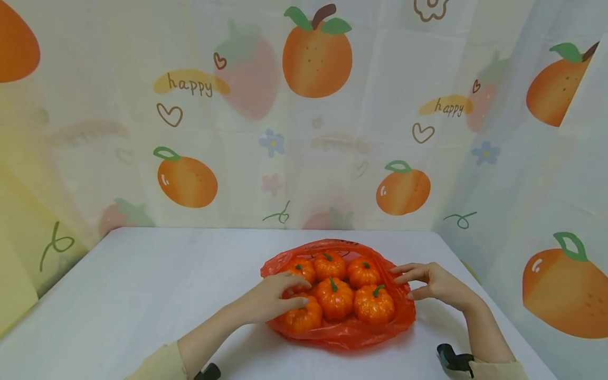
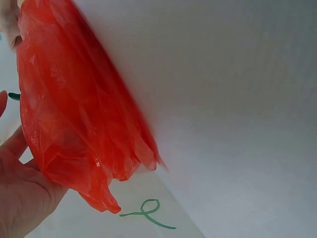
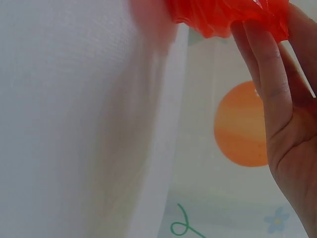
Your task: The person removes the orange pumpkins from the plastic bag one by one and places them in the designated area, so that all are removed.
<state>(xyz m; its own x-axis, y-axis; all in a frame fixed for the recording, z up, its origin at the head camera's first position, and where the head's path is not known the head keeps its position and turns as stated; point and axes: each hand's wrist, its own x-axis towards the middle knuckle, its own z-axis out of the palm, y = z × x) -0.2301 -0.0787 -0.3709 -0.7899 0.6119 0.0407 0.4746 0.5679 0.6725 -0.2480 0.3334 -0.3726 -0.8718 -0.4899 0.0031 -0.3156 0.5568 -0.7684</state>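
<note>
Six small orange pumpkins [image 1: 334,301] with green stems are sitting clustered inside an open red plastic bag [image 1: 351,338], which is resting on the white worktop [image 1: 157,279]. The left hand [image 1: 271,298] is reaching over the bag's left rim, its fingers parted and bending inward, the thumb lying over the front-left pumpkin [image 1: 306,320]; whether it is gripping anything, I cannot tell. The right hand [image 1: 444,285] is pinching the bag's right rim, fingers and thumb slightly apart with the plastic between them. Behind, a pale curtain [image 1: 323,142] is showing printed oranges, strawberries, flowers, hearts and the word "happy".
</note>
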